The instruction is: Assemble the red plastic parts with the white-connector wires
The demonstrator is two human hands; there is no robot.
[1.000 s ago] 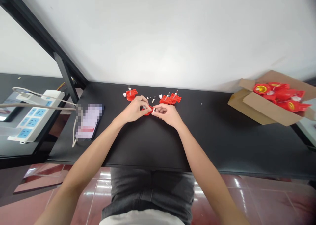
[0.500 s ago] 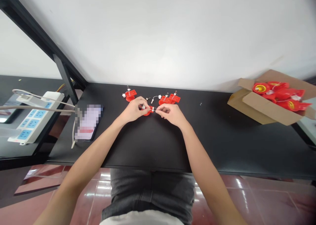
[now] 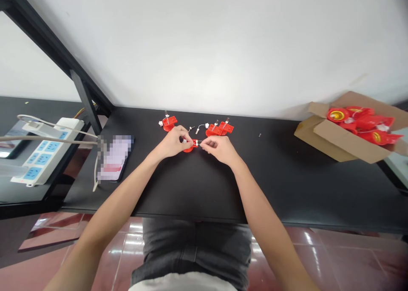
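Between my hands is a small red plastic part (image 3: 188, 149) with a white piece and thin pale leads on its right side. My left hand (image 3: 174, 142) pinches the red part's left side, its thumb and forefinger closed. My right hand (image 3: 219, 148) has its fingertips together at the outer end of the thin leads (image 3: 199, 142). Behind my left hand lies a similar red part (image 3: 168, 123) with a small bulb-like tip. Two more red parts (image 3: 219, 129) lie behind my right hand. A short white wire (image 3: 199, 127) rests between these groups.
At the right stands an open cardboard box (image 3: 338, 133) with several red plastic pieces (image 3: 366, 121) inside. A phone (image 3: 114, 159) lies on the black table (image 3: 197, 189) at left, near cables and a white power strip (image 3: 47, 152). A white wall (image 3: 204, 48) rises behind.
Both hands stay nearly in place at the red part. The whole view shifts very slightly; nothing else has visibly moved.
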